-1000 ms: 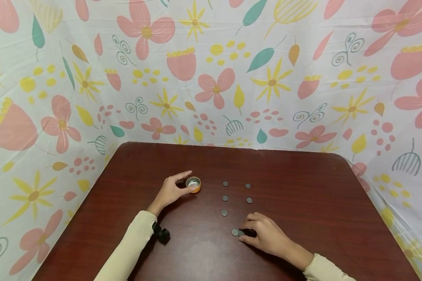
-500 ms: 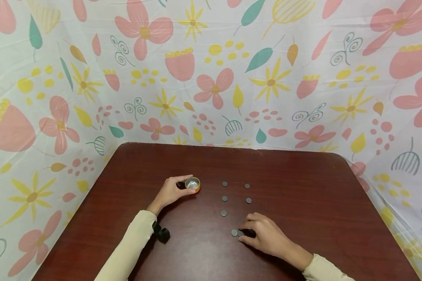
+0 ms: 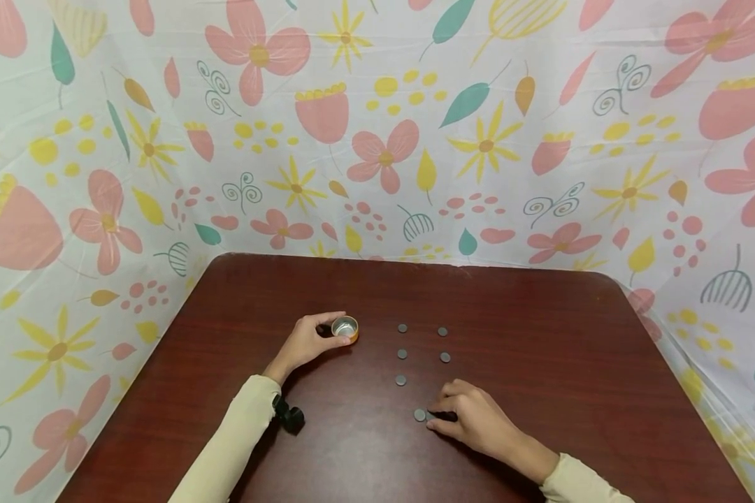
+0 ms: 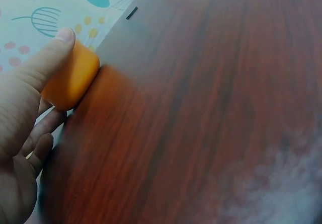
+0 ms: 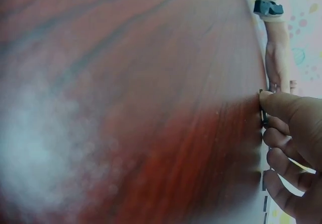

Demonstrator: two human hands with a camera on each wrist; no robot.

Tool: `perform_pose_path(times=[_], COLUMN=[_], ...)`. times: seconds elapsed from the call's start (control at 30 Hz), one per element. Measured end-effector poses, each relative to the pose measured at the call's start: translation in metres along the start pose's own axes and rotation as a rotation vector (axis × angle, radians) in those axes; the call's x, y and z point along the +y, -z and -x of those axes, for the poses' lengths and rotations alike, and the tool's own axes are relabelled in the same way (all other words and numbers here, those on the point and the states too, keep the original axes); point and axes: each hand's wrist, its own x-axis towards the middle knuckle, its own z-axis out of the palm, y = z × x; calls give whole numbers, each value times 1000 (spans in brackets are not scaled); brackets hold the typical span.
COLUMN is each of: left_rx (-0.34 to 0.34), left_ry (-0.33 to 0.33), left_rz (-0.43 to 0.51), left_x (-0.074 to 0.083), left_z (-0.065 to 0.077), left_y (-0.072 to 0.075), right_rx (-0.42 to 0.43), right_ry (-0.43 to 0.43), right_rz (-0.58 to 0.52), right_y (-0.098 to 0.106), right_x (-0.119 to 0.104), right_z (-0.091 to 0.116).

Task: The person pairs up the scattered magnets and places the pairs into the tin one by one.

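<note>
"what are the hands doing?"
"left hand (image 3: 307, 341) grips the orange tin (image 4: 75, 80), left of the discs. right hand (image 3: 475, 423) pinches a grey disc (image 3: 430, 416) just beside a loose disc (image 3: 419, 415); five outlying discs (image 3: 402, 354) lie on the table (image 3: 346, 447) in two columns."
"which step?"
"handling one disc, i'd judge; next calls for a steady pinch that spares its neighbour."
</note>
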Motion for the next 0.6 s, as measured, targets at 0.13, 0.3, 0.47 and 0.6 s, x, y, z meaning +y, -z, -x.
perform_pose_path(times=[0.13, 0.3, 0.47, 0.6], left_rx=[0, 3, 2, 2], left_ry=[-3, 2, 2, 2], left_rz=[0, 3, -4, -3], left_x=[0, 0, -2, -2], left_z=[1, 1, 0, -1], left_y=[0, 0, 0, 0], right_rx=[24, 64, 83, 97], right_ry=[19, 56, 75, 89], right_rz=[-10, -6, -11, -23], right_y=[-2, -4, -3, -2], right_x=[1, 2, 2, 2], right_z=[0, -2, -4, -5])
